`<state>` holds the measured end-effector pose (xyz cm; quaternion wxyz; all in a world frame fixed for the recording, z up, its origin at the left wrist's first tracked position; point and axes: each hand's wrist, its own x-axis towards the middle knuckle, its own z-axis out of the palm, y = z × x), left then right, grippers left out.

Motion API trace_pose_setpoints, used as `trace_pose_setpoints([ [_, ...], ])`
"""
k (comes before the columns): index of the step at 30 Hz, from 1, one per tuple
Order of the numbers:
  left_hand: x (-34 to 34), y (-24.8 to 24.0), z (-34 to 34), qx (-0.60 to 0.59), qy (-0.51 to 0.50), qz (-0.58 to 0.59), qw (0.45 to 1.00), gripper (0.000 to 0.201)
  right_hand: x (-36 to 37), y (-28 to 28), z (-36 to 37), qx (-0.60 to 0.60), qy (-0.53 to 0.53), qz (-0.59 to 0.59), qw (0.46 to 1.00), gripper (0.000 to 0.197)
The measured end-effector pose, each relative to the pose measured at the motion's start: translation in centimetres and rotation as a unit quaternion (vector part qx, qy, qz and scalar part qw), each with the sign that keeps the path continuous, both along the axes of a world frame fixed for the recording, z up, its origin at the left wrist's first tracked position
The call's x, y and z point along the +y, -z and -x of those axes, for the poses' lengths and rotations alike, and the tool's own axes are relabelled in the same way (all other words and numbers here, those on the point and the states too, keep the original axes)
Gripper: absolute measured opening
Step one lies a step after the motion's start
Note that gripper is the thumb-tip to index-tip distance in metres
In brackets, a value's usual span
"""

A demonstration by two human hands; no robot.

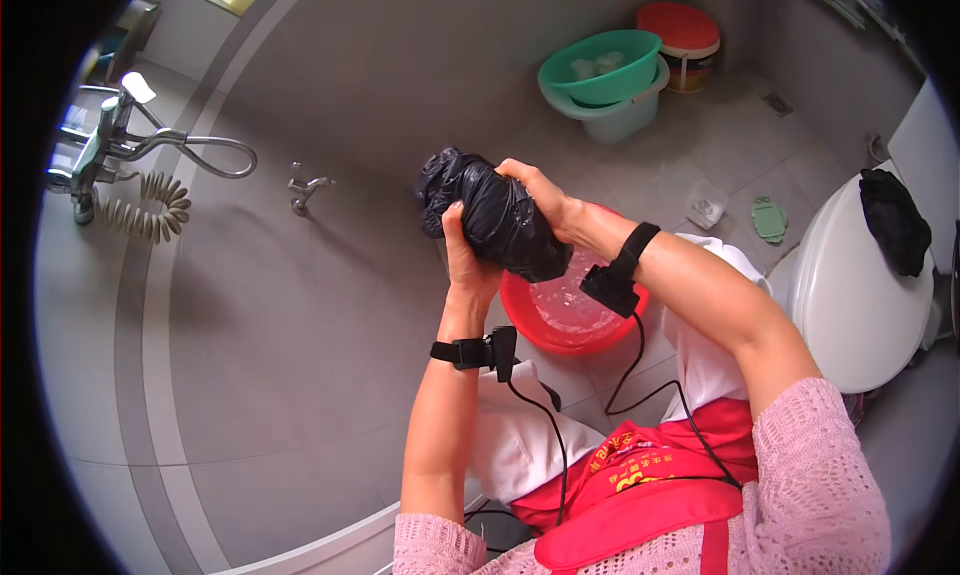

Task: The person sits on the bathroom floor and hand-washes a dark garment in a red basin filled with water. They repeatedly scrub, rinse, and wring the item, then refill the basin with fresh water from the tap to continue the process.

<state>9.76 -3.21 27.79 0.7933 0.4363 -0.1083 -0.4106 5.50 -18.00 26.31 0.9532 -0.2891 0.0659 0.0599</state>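
Observation:
Both my hands grip a bunched black cloth (490,215), glossy and wrinkled as if wet. My left hand (470,260) is closed on its lower left side, thumb up along it. From above and to the right, my right hand (540,193) is wrapped round the other part; some fingers are hidden behind the bundle. Below and to the right of the cloth, a red basin (548,339) holds cloudy water (575,300) on the floor, partly covered by my right forearm.
A white toilet (850,295) stands at the right, another black cloth (893,220) on its lid. Beyond are a green basin (620,85) on a pale bucket (620,125) and a red-lidded tub (685,50). A wall tap (303,187) and shower mixer (100,145) are at left.

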Motion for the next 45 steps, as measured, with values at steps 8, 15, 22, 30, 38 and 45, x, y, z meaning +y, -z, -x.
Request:
trace_pose_setpoints([
  [8,1.0,1.1,-2.0,0.045,-0.015,0.015,0.999,0.063,0.5,1.5,-0.3,-0.02,-0.032,0.024,0.999,0.055],
  [15,-2.5,3.2,-3.7,0.067,-0.111,0.012,0.992,0.028,-3.4,7.8,-2.3,0.157,0.124,0.374,0.905,0.104],
  [22,-0.7,0.6,-3.1,0.001,-0.247,0.028,0.969,0.021,-1.3,1.0,1.3,0.083,-0.166,0.097,0.978,0.113],
  [30,-2.9,0.9,0.1,-0.09,-0.236,0.003,0.968,0.024,-2.1,1.2,-1.2,0.044,0.105,-0.022,0.993,0.033],
  [38,-1.9,1.6,-0.1,-0.148,-0.19,-0.041,0.97,0.024,-1.6,3.5,-1.9,0.024,0.058,0.0,0.998,0.035],
  [45,-0.9,0.5,0.0,-0.157,-0.166,-0.038,0.973,0.024,-0.7,2.6,-1.6,-0.054,0.015,0.021,0.998,0.035],
])
